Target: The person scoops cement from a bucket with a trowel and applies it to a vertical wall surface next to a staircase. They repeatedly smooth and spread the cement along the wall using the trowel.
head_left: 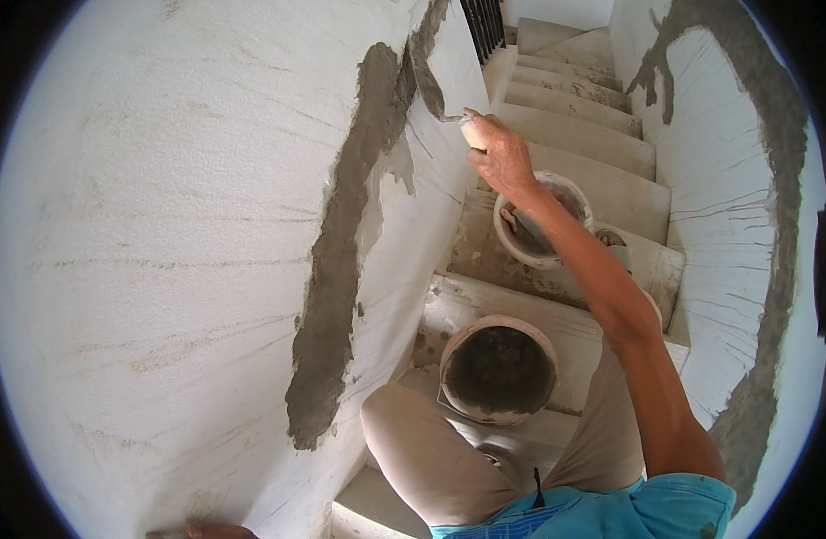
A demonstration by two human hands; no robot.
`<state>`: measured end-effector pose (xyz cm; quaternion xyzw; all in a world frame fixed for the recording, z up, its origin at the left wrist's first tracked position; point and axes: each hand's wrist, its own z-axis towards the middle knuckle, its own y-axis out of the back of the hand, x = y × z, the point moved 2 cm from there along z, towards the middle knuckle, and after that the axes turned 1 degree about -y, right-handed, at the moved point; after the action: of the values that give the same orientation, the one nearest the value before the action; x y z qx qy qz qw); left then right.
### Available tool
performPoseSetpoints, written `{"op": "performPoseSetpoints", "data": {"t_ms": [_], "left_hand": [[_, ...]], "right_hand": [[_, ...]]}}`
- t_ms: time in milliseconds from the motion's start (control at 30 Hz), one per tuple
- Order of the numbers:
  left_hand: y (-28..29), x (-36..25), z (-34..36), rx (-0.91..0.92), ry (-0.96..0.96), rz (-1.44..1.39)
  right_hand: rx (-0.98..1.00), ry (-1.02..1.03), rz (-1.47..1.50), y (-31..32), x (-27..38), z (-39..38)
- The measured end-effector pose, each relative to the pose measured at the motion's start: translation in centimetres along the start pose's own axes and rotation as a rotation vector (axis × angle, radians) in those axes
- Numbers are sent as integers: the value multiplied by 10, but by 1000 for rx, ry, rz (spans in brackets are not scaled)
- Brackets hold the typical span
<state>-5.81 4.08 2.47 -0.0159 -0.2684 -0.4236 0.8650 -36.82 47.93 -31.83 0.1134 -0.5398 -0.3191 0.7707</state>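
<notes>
My right hand (501, 158) grips the pale handle of a trowel (451, 118), whose metal end touches the left wall at a narrow strip of grey mortar (424, 67). A broader mortar strip (328, 278) runs down that wall. My left hand (206, 531) rests against the wall at the lower left edge, fingers stretched out, mostly cut off. Below my right arm a white bucket (544, 256) with tools in it stands on a step. Nearer my knees stands a second bucket (496, 404) holding dark grey wet material.
Narrow steps (575, 126) rise to a turn at the top, beside a black railing (480, 25). The right wall (709, 216) also carries long grey mortar strips. A small container (618, 251) stands beside the upper bucket, partly behind my arm. My bent knees flank the lower bucket.
</notes>
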Motion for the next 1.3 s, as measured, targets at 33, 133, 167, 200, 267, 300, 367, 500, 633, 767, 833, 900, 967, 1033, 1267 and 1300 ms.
{"op": "performPoseSetpoints", "data": {"t_ms": [33,133,167,200,267,300,367,500,633,767,833,900,967,1033,1267,1300], "left_hand": [[0,-3,0,-4,-32,-10],[2,-3,8,-28,-134,-40],[4,-1,10,-38,-167,-51],[3,-3,7,-24,-145,-53],[1,-7,-1,6,-100,-58],[2,-6,-1,5,-95,-53],[3,-3,0,5,-84,-44],[1,1,-4,38,-4,-43],[2,-5,-4,69,-23,-93],[5,-5,-2,47,-54,-48],[5,-9,0,13,-59,-69],[6,-9,0,4,-65,-70],[6,-7,-1,20,-65,-58],[5,-7,0,7,-88,-38],[3,-5,-4,33,-105,-64],[2,-6,-3,17,-84,-74]], "right_hand": [[-14,13,-8,-5,1,0],[12,-2,-2,-16,12,-20],[31,-15,3,-17,17,-31],[53,-28,24,-18,17,-41],[98,-54,67,-19,13,-55],[65,-49,63,-18,15,-54],[1,-40,53,-19,17,-48],[-104,-53,56,-28,26,-25],[-42,-130,64,-48,48,-42],[19,-141,61,-35,59,-77],[-9,-114,38,-31,57,-80],[-53,-72,-47,-31,52,-71],[-94,-107,5,-26,53,-48],[-92,-128,44,-31,62,-40],[161,-107,37,-26,80,-117],[193,-90,35,-15,76,-130]]}}
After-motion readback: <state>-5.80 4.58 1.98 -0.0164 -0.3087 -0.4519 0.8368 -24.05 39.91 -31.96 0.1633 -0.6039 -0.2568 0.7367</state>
